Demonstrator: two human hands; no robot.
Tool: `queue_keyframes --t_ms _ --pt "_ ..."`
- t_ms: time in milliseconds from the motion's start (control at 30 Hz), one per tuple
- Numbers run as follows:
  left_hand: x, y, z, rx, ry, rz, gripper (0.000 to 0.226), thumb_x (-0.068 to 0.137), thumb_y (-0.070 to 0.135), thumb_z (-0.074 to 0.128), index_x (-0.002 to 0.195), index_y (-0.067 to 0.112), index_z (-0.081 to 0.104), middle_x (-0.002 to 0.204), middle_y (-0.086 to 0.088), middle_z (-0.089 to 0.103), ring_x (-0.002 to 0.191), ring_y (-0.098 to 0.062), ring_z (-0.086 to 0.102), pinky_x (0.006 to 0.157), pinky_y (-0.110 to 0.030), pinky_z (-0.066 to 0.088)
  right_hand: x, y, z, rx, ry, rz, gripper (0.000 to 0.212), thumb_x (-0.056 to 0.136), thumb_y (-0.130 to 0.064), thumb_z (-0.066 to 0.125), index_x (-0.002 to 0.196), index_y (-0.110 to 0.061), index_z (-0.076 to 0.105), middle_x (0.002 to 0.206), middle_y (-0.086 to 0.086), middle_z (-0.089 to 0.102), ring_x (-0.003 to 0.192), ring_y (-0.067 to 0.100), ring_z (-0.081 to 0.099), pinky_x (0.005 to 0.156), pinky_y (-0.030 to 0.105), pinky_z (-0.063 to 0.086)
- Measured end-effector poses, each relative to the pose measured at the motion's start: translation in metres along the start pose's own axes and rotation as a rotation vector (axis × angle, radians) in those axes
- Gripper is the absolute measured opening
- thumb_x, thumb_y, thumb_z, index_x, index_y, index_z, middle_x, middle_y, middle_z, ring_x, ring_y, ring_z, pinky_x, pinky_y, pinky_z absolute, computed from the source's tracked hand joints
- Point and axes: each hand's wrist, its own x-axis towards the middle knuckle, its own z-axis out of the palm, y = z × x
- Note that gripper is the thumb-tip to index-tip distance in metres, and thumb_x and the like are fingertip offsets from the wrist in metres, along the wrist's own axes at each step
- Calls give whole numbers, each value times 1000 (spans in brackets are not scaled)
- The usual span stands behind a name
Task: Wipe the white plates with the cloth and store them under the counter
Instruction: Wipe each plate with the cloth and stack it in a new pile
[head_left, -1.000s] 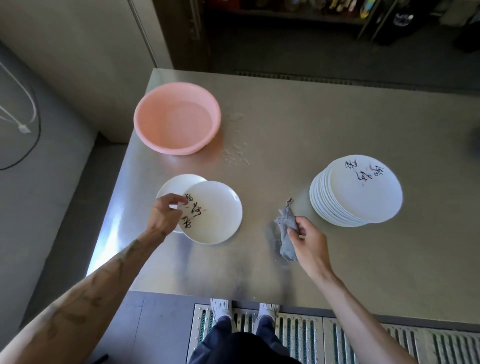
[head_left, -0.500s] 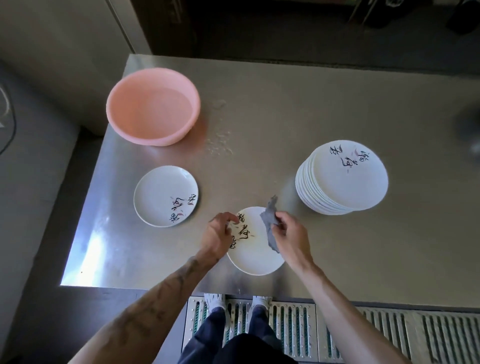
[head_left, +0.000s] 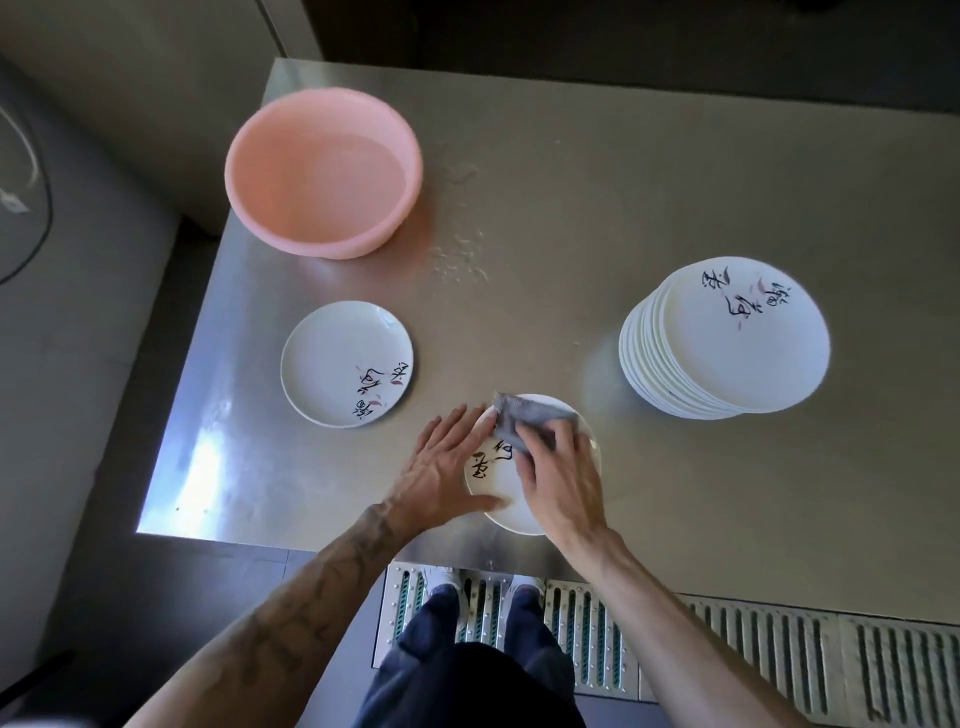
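Pressing down on a round white plate (head_left: 496, 501) near the front edge of the brushed-steel worktop (head_left: 675, 519), the right hand (head_left: 563, 486) held a crumpled grey cloth (head_left: 524, 420) bunched under its bent fingers, against the plate's far rim. The left hand (head_left: 447, 467) lay flat and spread along the plate's left edge, fingers straight, thumb resting on the near rim. Black brush-stroke lettering showed on the glazed surface between the two hands.

Beyond the left hand, and a little to its left, a single matching plate (head_left: 337, 358) lay flat, smooth and shallow, with the same inked marks plus faint pink dashes. Farther out past it stood a round pink plastic basin (head_left: 322, 171), matte and deep-walled. Beyond the right hand and off to its right rose a leaning stack of plates (head_left: 737, 338). Water droplets (head_left: 462, 254) speckled the steel between basin and stack. Below the worktop's edge, a ribbed metal floor grate (head_left: 779, 644) ran past both forearms.
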Motion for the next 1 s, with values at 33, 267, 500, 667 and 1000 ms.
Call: queue_keyframes --t_ms 33,267,500,667,1000 --pt "-1 -1 -1 -5 3 3 121 72 77 69 163 31 5 171 5 9 158 -15 2 127 -38 2 -3 0 5 -46 8 -40 38 97 -30 65 135 -24 63 119 10 51 104 33 53 85 47 56" --pt "-2 0 -1 10 -31 2 122 71 77 69 164 32 3 172 3 2 158 -14 -5 128 -39 -2 -1 8 -2 -86 15 186 45 100 -35 62 143 -24 53 124 11 42 108 27 50 66 39 62" --pt "0 -2 -2 57 -85 -22 135 63 86 61 163 27 -8 171 4 -5 157 -12 -12 128 -38 -4 9 -13 10 -101 3 63 37 89 -34 78 122 -29 62 117 9 50 104 31 53 65 38 59" --pt "-1 -5 0 48 -82 -14 138 62 86 63 163 26 -10 172 5 -5 157 -11 -12 128 -38 -4 9 -8 4 -39 -93 -133 37 98 -43 63 133 -32 59 129 6 46 117 25 50 75 37 61" --pt "-1 -4 -3 43 -78 -41 140 60 92 59 163 22 -4 170 5 -3 157 -10 -8 129 -37 -1 9 -25 5 -51 -146 -124 57 85 -39 80 136 -29 56 133 8 45 122 29 49 76 40 62"
